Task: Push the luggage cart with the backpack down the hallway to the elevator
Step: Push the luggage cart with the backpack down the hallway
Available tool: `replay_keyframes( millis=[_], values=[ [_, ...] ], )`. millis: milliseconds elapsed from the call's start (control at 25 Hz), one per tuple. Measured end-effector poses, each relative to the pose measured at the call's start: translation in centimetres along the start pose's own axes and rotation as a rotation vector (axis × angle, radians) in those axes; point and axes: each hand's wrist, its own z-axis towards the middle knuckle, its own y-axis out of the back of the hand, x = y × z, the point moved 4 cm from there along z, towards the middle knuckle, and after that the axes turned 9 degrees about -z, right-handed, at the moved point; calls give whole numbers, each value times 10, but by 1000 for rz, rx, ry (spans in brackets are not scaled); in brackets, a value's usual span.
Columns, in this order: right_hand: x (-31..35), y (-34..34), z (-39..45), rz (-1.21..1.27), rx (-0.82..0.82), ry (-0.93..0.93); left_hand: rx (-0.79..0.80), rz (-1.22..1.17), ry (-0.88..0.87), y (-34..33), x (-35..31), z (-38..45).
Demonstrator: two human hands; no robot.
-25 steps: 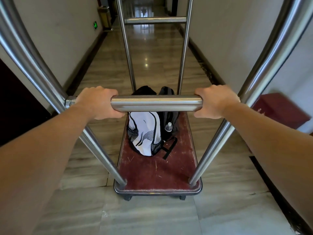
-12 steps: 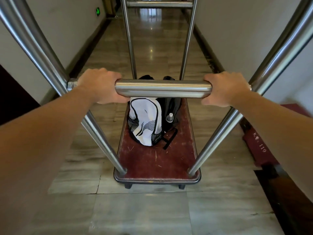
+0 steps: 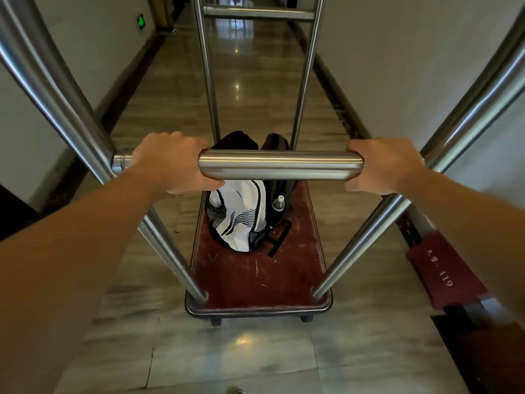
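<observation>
The luggage cart has a steel frame and a worn red carpeted deck (image 3: 255, 282). A white and black backpack (image 3: 240, 217) stands upright on the far half of the deck, with a water bottle (image 3: 279, 204) in its side pocket. A thick steel handle bar (image 3: 279, 165) crosses in front of me. My left hand (image 3: 170, 160) is wrapped around the bar's left end and my right hand (image 3: 383, 164) around its right end. Both arms are stretched out straight.
The hallway (image 3: 238, 89) runs straight ahead with a glossy tiled floor and dark skirting along both walls. A red doormat marked 119 (image 3: 446, 275) lies at the right, close to the cart. A green exit sign (image 3: 140, 22) glows on the left wall. My shoe tip (image 3: 235, 390) shows below.
The cart and I have rolled forward down the hallway. The red doormat on the right has slid nearer and lower in view. Both hands have kept their hold on the bar.
</observation>
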Motion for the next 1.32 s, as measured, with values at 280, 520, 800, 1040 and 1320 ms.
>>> replay_keyframes(
  millis=[280,520,800,1040,1320],
  values=[
    [-20,-16,115,-18,-41,8,23,-51,3,-22,51,109],
    [-60,-38,214,-36,-72,42,12,-46,26,-41,76,206],
    [-124,-63,334,0,-114,118,17,-28,114,-64,86,332],
    [-193,-93,437,53,-97,126,-21,-58,115,-85,85,442],
    [-243,-117,559,51,-75,129,-54,-69,78,-104,106,557]
  ],
)
